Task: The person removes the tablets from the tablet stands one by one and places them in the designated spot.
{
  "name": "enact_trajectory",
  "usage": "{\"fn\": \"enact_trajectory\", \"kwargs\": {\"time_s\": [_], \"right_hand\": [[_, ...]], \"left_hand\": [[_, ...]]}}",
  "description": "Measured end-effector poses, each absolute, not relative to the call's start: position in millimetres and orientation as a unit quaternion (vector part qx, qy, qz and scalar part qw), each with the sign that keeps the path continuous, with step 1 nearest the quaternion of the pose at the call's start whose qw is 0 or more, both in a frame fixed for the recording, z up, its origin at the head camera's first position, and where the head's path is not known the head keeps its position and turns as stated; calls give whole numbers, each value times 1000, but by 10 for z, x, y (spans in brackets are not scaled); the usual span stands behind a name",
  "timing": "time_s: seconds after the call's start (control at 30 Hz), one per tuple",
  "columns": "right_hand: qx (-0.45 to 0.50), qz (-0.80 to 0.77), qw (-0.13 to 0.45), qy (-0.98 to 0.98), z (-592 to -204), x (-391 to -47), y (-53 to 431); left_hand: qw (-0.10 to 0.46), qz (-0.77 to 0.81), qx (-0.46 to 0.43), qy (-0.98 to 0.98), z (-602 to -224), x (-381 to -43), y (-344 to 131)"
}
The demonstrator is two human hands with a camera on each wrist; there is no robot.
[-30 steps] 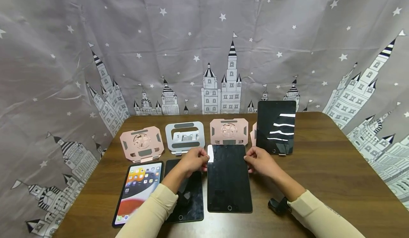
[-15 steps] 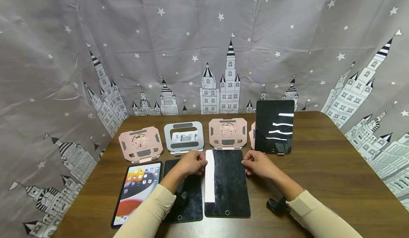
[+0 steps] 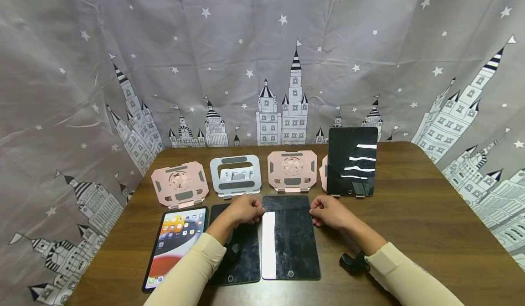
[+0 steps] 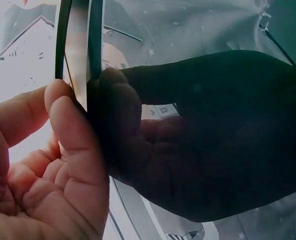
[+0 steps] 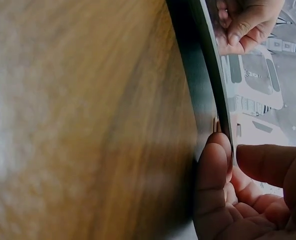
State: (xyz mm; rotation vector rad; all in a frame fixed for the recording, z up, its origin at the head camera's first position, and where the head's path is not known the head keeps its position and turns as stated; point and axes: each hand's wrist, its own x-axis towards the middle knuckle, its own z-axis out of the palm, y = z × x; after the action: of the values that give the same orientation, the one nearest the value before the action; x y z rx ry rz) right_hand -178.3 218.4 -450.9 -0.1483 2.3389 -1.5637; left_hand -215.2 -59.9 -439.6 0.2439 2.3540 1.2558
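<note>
A black tablet (image 3: 295,237) with a round home button lies close over the table, home-button end toward me. My left hand (image 3: 244,209) pinches its left edge near the far corner; the left wrist view shows thumb and finger meeting at a thin edge. On the opposite edge my right hand (image 3: 331,211) pinches between thumb (image 5: 267,162) and forefinger. The right wrist view has the tablet's edge (image 5: 218,90) above the wood, with a dark band beneath it. Under my left forearm is a second black tablet (image 3: 244,260), partly hidden. Behind stands a pink tablet stand (image 3: 283,170).
Left of these lies a tablet with a lit screen (image 3: 174,244). Another pink stand (image 3: 193,178) and a grey-blue stand (image 3: 217,178) stand along the back of the table (image 3: 422,224). At the right, a dark tablet (image 3: 342,155) leans upright on a stand. A patterned curtain (image 3: 205,59) hangs behind.
Both hands have brought the tablet slightly toward me and down, away from the pink stand. A bright reflection has spread down its left side. Both hands keep their grip.
</note>
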Motion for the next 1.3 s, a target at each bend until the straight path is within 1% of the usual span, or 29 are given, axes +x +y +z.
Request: {"fn": "enact_trajectory", "kwargs": {"time_s": [0.23, 0.6, 1.3], "right_hand": [[-58, -547, 167, 818, -4504, -1780, 2193], [-88, -528, 175, 827, -4505, -1813, 2196], [-66, -466, 160, 868, -4472, -1815, 2131]], "left_hand": [[237, 451, 72, 857, -4377, -2159, -583], [235, 474, 52, 847, -4378, -2154, -569], [220, 483, 31, 847, -4353, -2156, -558]]}}
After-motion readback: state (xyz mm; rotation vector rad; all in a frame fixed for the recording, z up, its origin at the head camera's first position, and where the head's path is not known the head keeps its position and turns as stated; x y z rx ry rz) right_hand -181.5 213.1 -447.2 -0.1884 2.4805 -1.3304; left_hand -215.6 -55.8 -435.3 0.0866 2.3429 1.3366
